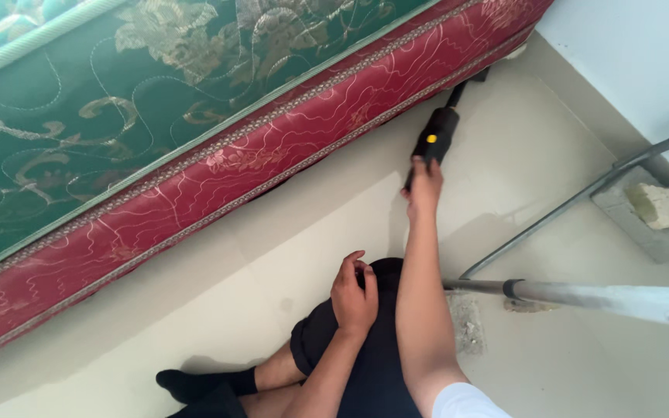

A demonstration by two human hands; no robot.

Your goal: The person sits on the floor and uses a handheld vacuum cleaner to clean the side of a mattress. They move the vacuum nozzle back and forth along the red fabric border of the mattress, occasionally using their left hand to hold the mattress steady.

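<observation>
Beside quilted mattress (218, 166), right hand (424, 186) clasps black handle (435, 135).

One head-worn camera looks steeply down, close over the person's knees, toward the floor (272, 263) beside a mattress (195, 131).

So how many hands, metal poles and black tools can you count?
Hands: 2, left hand on the knee, right hand gripping the tool
Metal poles: 2, thin pole and thick pole
Black tool: 1
Total: 5
</observation>
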